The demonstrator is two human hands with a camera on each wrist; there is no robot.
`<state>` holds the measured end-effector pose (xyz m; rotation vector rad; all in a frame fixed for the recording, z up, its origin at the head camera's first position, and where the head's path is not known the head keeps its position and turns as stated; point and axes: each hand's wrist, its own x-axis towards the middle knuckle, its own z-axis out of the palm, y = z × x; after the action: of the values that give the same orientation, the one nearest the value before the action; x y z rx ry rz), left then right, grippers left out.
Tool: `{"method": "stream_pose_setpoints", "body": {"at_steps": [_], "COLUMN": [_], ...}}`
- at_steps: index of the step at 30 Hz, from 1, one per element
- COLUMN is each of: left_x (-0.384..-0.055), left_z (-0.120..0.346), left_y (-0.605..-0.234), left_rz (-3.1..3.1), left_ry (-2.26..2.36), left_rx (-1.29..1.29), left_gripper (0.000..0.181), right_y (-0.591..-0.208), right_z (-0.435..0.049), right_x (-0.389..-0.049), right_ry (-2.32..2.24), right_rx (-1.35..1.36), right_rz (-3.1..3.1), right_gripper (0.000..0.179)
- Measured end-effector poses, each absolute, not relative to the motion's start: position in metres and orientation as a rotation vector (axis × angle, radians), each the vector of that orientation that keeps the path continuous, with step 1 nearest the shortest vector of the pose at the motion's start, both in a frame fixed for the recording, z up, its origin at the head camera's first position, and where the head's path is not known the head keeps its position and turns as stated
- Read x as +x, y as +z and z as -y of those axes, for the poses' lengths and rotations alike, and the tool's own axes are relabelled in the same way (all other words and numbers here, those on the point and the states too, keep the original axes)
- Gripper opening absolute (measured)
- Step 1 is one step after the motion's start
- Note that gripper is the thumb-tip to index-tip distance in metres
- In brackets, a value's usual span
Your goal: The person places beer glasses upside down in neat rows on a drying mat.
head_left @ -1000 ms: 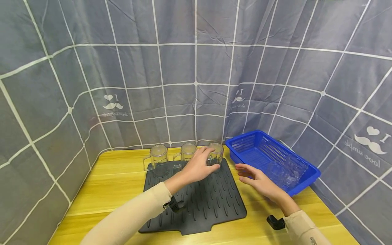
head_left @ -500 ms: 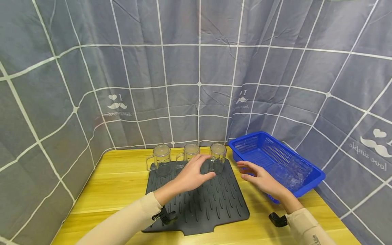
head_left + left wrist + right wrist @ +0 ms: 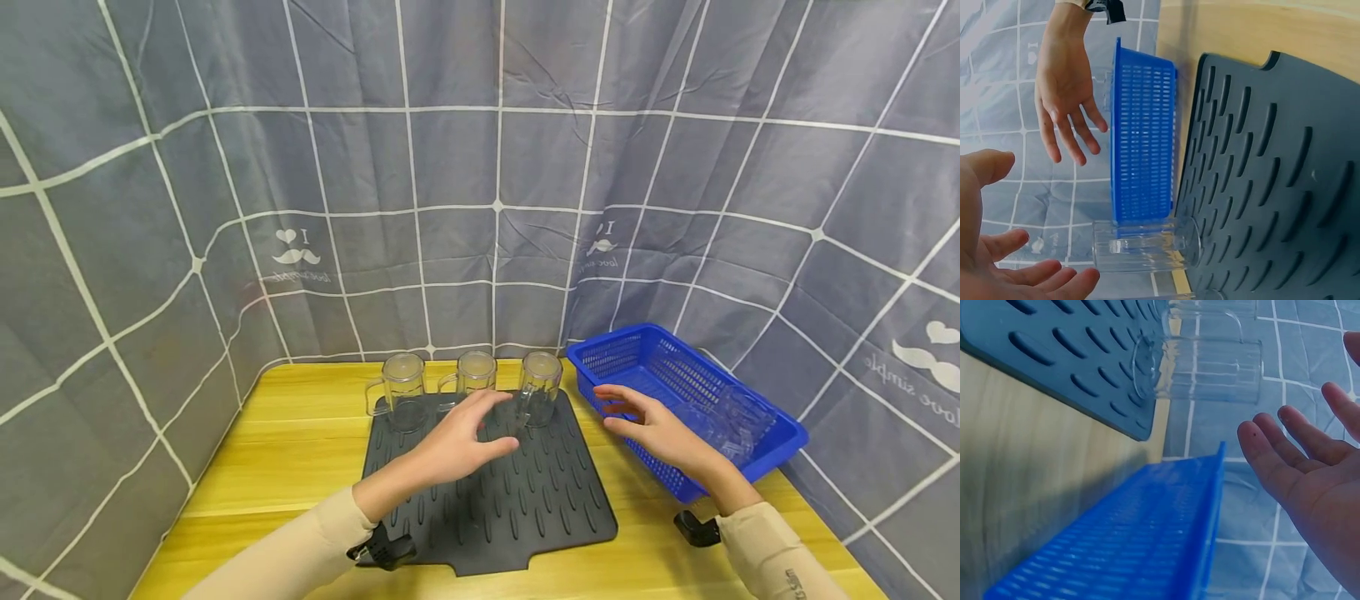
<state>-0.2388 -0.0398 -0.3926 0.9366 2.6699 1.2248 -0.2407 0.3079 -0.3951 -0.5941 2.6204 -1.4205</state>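
Note:
Three clear glass mugs stand bottoms up in a row along the far edge of a dark ribbed drying mat (image 3: 517,508): a left mug (image 3: 405,387), a middle mug (image 3: 477,372) and a right mug (image 3: 543,385). My left hand (image 3: 461,442) hovers over the mat in front of the middle and right mugs, holding nothing, thumb and fingers spread apart. In the left wrist view the right mug (image 3: 1147,247) lies just beyond its fingertips. My right hand (image 3: 660,429), also holding nothing, is over the near-left side of the blue basket (image 3: 780,454), its fingers loosely bent.
Inside the basket's right end lie more clear glass pieces (image 3: 738,421), partly hidden by the right hand. The basket stands on the yellow wooden table (image 3: 285,467), right of the mat. A grey checked curtain (image 3: 450,167) encloses the back and sides.
My left hand has let go of the right mug and drawn back toward the left and nearer to me. The right hand stays by the basket, while the view shifts slightly.

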Motion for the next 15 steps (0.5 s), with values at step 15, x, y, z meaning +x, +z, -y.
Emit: {"method": "stream_pose_setpoints", "body": {"at_steps": [15], "left_x": [-0.232], "left_z": [0.058], "left_y": [-0.405], "left_rz": [-2.525], "left_ry": [1.354], "left_rx": [0.849], "left_gripper": [0.063], "right_y": [-0.376], "right_z": [-0.326], "right_x": [-0.245], "right_ry": [-1.25], "right_rx": [-0.64], "right_rz": [-2.765], "right_gripper": [0.053]}}
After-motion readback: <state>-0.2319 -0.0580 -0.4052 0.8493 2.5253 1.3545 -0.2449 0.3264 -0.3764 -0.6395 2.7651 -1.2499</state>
